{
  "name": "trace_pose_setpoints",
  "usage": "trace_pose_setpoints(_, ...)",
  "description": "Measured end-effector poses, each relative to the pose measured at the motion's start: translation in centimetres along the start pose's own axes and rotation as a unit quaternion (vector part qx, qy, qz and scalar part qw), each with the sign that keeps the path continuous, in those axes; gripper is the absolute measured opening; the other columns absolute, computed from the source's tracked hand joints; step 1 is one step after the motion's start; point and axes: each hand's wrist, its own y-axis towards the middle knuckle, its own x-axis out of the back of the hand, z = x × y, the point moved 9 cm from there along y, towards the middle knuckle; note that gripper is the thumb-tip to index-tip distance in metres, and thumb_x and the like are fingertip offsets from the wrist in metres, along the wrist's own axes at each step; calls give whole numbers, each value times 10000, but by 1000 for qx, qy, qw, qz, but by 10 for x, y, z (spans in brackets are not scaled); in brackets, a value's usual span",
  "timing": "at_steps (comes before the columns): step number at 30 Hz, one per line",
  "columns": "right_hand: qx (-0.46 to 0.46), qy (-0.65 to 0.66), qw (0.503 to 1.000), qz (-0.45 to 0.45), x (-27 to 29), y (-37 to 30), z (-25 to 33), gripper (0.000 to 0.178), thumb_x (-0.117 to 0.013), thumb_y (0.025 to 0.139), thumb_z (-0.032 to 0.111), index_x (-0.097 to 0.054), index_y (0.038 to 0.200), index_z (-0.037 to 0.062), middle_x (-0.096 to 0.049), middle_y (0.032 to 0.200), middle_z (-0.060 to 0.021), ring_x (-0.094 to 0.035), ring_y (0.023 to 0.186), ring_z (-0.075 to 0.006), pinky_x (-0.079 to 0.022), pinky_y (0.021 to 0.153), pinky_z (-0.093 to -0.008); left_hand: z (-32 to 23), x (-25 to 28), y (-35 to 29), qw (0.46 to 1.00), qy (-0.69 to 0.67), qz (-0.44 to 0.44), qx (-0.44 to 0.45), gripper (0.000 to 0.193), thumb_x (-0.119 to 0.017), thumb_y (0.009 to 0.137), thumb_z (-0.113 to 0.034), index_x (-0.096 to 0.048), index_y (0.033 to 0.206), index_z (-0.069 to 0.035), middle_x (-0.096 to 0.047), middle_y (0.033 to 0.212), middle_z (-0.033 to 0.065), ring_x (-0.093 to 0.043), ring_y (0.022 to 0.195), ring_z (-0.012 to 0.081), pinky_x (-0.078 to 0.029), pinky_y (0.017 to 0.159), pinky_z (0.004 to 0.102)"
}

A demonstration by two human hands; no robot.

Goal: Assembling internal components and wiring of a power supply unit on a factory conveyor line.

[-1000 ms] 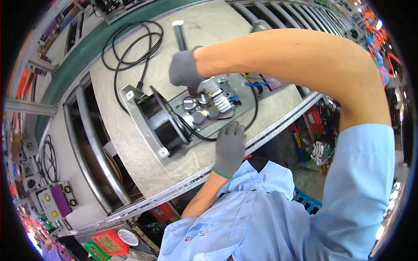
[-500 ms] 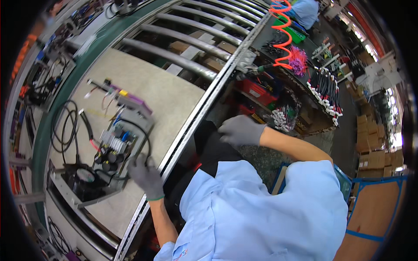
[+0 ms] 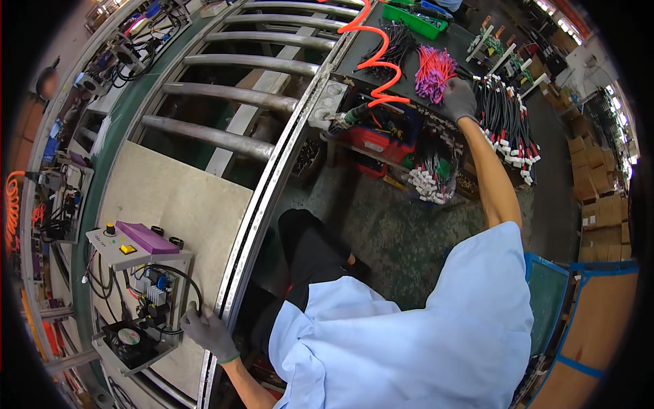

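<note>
An open metal chassis point(image 3: 178, 264) with a purple-topped front panel, a yellow switch and a black knob rests on the board at left. Inside it are a circuit board with a heat sink point(image 3: 155, 294) and a round black fan point(image 3: 127, 336). My left hand point(image 3: 212, 334), in a grey glove, is at the chassis's right side, fingers closed on a black cable point(image 3: 193, 278) that arcs out of it. My right hand point(image 3: 460, 101), also gloved, reaches to a bundle of pink and purple wires point(image 3: 434, 71) on the dark bench; its fingertips are partly hidden.
Metal rollers point(image 3: 225, 99) run beyond the pale board point(image 3: 180, 180). A coiled orange air hose point(image 3: 388, 61) hangs over the bench. Black cables with white connectors point(image 3: 504, 119) lie right of the wires, a green bin point(image 3: 415, 22) behind. A red bin point(image 3: 381, 136) sits below.
My right hand has moved from near my lap out to the pink and purple wires. The chassis now stands with its panel upward, my left hand still beside it. The view has shifted.
</note>
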Motion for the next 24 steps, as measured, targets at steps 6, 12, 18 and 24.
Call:
trace_pose_setpoints(6,-201,9,966,160,-66,38,-73,498,-679,829,363,-722,1112,-45,-707,1102,-296,-708,1044,-405,-543,918,-471,2,-14,-7,1000,7,3,1,277,-644,953,-111,-657,1190,33,-587,1070,229,-587,978,382,-494,828,466)
trace_pose_setpoints(12,-376,311,840,235,-105,31,-97,272,-781,864,244,-650,704,66,-587,609,-40,-484,476,-170,-366,457,-359,0,-14,-14,1000,10,-13,-2,267,-607,974,-111,-650,1190,41,-587,1063,231,-579,976,397,-474,862,482)
trace_pose_setpoints(18,-345,209,901,159,-127,55,-127,296,-730,909,205,-588,666,110,-526,566,-21,-422,430,-146,-306,420,-328,2,-14,-15,1000,-5,-6,-2,283,-594,986,-121,-645,1215,37,-588,1076,229,-577,1005,390,-472,881,478)
trace_pose_setpoints(24,-402,360,817,205,-113,44,-110,288,-681,919,170,-559,667,105,-500,556,-42,-447,457,-154,-326,427,-333,1,-13,-17,1000,-10,-8,-9,283,-618,977,-104,-646,1223,33,-588,1081,216,-579,1008,375,-479,884,463)
